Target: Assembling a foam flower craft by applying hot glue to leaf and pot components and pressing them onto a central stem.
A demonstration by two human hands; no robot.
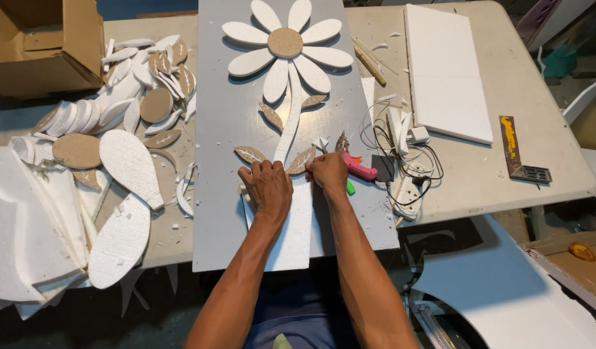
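Left hand [267, 184] and right hand [328, 172], both clenched, press the white foam vase piece [291, 232] onto the grey rectangular board [220, 129] at centre frame. Foam daisy [286, 45], stem and four brown leaves look mounted; the base seems the last part. Pink glue gun [357, 167] lies just right, unheld.

White foam piece [291, 226] flat on grey board [227, 129], below flower stem [289, 126]

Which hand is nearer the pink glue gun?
Right. The right hand sits just left of the pink glue gun, almost touching; the left hand is farther left, past it.
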